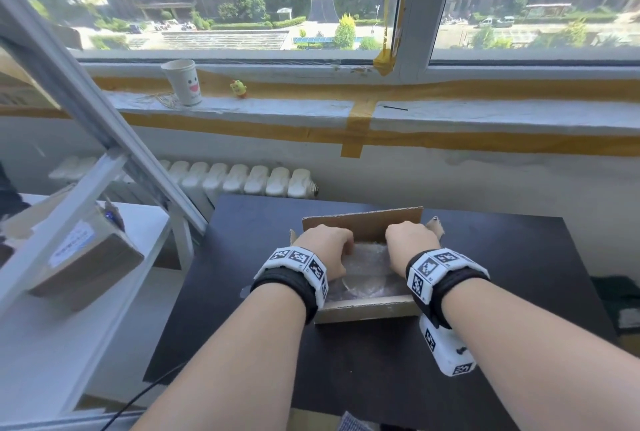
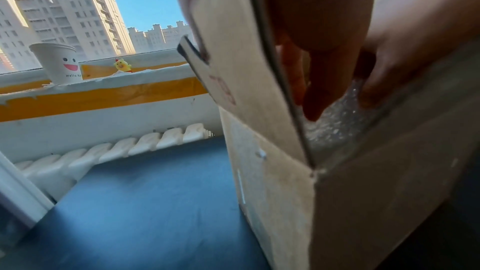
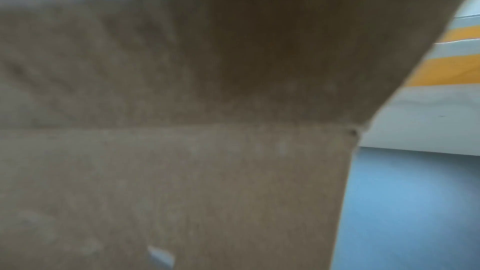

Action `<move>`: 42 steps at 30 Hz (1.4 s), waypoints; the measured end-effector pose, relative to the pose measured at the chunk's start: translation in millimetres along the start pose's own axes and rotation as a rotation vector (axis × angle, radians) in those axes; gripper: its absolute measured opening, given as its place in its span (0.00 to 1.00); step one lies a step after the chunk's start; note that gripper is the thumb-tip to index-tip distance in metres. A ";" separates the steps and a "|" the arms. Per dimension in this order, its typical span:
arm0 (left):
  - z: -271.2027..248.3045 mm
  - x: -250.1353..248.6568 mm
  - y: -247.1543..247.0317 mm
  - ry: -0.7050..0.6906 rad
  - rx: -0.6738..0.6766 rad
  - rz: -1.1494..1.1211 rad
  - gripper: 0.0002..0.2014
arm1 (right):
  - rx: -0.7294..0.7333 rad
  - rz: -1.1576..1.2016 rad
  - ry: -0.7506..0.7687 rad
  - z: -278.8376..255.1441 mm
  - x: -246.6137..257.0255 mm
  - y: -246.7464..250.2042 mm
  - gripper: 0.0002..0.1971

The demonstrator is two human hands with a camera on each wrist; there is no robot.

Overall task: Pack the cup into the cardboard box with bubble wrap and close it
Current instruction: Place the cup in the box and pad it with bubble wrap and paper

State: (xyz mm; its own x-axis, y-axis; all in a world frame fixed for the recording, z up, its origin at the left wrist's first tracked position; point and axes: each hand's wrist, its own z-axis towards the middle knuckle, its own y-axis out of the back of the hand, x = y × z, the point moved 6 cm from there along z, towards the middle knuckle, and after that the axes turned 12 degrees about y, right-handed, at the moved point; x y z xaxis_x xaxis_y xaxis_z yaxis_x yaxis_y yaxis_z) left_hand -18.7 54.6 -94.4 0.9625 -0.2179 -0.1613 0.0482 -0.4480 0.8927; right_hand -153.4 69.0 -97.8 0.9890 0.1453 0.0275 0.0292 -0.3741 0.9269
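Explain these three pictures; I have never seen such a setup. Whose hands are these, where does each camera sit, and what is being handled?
No machine here: a person works with bare hands, wearing a camera on the head and one on each wrist. The head picture looks down at the left hand and right hand, both reaching into an open cardboard box on a dark table. Bubble wrap lies inside. The left wrist picture shows that hand's fingers pressing down on the wrap. The right wrist picture is filled by blurred cardboard, so that hand's fingers are hidden. A paper cup and a yellow toy chick stand on the windowsill behind.
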 end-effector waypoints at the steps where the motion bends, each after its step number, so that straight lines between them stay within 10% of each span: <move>1: 1.6 -0.5 -4.6 0.008 0.032 0.018 0.18 | -0.012 0.009 0.008 -0.6 0.4 -1.1 0.12; 7: 12.3 -4.1 -26.6 0.099 0.096 0.006 0.20 | -0.317 0.013 0.245 -11.7 11.1 16.4 0.06; 25: 15.3 -5.1 -10.2 0.085 -0.034 0.118 0.17 | 0.074 0.049 0.276 2.2 7.0 -24.3 0.19; 32: 15.3 -7.1 -32.3 0.236 0.084 0.076 0.10 | -0.103 0.032 0.291 -7.0 2.8 -17.4 0.23; 42: 46.8 0.7 -52.6 0.348 0.405 0.202 0.13 | 0.125 0.143 0.286 9.2 7.3 -30.7 0.28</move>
State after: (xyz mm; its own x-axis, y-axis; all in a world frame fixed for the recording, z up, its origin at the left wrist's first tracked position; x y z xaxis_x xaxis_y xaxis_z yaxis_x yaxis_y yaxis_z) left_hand -33.0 37.4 -161.1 0.9766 -0.0661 0.2046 -0.1857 -0.7386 0.6480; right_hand -145.7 73.1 -129.5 0.9043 0.3272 0.2741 -0.0720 -0.5160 0.8536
